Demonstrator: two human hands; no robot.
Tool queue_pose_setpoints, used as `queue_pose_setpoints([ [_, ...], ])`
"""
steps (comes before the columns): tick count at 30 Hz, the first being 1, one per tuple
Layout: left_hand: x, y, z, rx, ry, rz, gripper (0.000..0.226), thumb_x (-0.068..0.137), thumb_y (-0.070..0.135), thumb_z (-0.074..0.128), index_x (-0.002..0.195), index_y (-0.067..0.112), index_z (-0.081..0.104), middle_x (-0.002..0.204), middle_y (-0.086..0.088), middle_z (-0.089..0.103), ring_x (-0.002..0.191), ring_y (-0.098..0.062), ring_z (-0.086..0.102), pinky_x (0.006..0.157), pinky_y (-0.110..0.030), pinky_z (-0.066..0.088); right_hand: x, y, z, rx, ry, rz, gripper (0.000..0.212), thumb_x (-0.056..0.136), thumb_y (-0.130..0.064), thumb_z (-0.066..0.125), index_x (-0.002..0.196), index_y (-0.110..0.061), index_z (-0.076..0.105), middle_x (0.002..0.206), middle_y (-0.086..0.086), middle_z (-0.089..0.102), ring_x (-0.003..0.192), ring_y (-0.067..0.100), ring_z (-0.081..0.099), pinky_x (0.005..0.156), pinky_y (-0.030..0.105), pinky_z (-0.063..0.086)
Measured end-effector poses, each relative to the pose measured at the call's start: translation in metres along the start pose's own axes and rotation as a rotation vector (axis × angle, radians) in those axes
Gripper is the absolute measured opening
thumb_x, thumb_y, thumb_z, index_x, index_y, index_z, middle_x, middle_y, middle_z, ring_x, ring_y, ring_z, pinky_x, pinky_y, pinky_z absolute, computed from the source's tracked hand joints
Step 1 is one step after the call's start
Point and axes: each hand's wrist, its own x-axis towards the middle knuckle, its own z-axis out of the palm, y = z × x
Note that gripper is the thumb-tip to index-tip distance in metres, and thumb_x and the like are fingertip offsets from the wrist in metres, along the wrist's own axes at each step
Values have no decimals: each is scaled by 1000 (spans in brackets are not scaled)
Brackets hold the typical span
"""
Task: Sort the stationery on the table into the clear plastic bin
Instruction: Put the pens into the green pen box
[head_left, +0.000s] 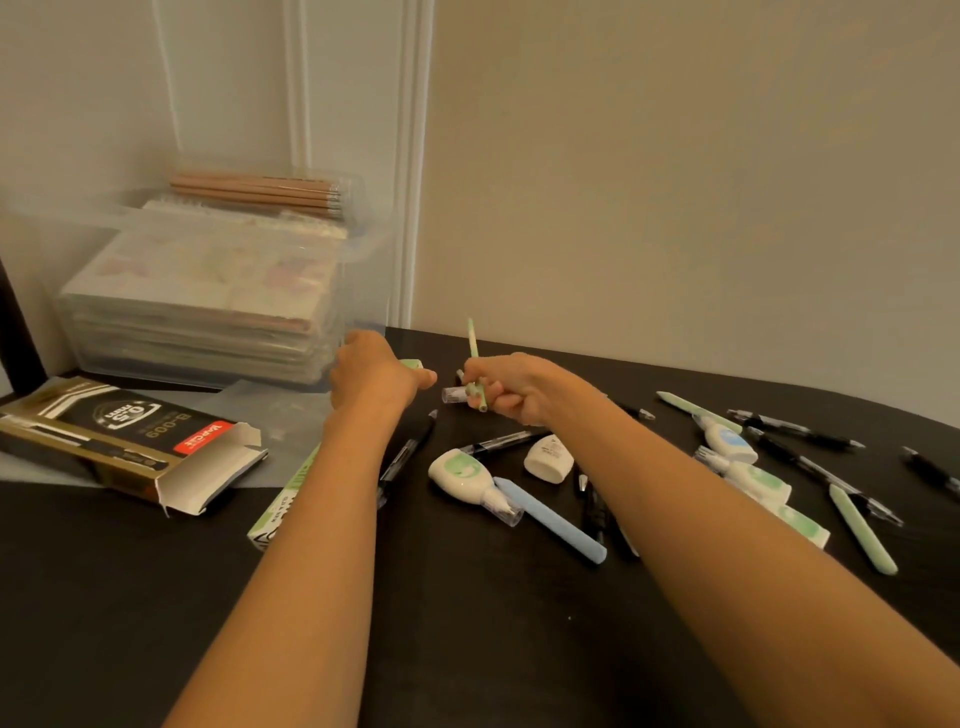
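Note:
The clear plastic bin (363, 244) stands at the back left of the black table (467, 623), with stacked paper packs inside and a clear case of wooden pencils (260, 189) on top. My left hand (371, 376) is just right of the bin's corner and grips a small green-and-white item (413, 364), mostly hidden. My right hand (511, 387) holds a thin green pen (474, 348) upright together with a clear-capped item (453, 395).
Loose stationery lies across the table: correction tapes (462, 475), a white eraser-like piece (548, 460), a blue marker (556, 522), green markers (862, 530), several black pens (805, 434). An open black pen box (124, 441) and a green-white carton (275, 514) lie left.

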Motion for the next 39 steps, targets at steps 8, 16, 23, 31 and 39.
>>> queue_pose_setpoints([
  [8, -35, 26, 6, 153, -87, 230, 73, 73, 37, 77, 128, 4, 41, 127, -17, 51, 114, -33, 51, 83, -38, 44, -55, 23, -54, 453, -71, -89, 10, 93, -5, 49, 84, -3, 52, 60, 2, 46, 37, 4, 35, 31, 8, 30],
  [16, -104, 22, 10, 207, -393, 644, 49, 71, 33, 78, 97, 19, 39, 100, 2, 49, 89, -14, 51, 71, -27, 43, -120, 76, -93, 513, 28, -210, 14, 92, -3, 50, 79, -4, 51, 53, 3, 55, 34, 3, 36, 30, 7, 24],
  [23, -150, 24, 18, 144, -447, 829, 44, 73, 34, 76, 99, 25, 43, 103, 13, 47, 96, -6, 48, 77, -21, 42, -143, 110, -96, 711, 154, -290, 5, 85, 0, 60, 83, -3, 56, 81, 10, 57, 50, 7, 58, 41, 11, 46],
  [31, -173, 17, 11, -84, -437, 805, 41, 67, 28, 80, 85, 39, 45, 99, 26, 50, 98, 9, 46, 72, 0, 34, -159, 111, -97, 799, 213, -300, 6, 84, 4, 59, 82, -1, 56, 72, 10, 57, 41, 6, 59, 39, 11, 45],
  [39, -172, 19, 14, -287, -496, 709, 52, 65, 14, 82, 98, 36, 48, 104, 24, 55, 105, 2, 55, 88, -20, 44, -171, 105, -92, 875, 196, -340, 16, 82, 7, 59, 71, -4, 54, 59, 7, 60, 43, 10, 62, 40, 12, 47],
])
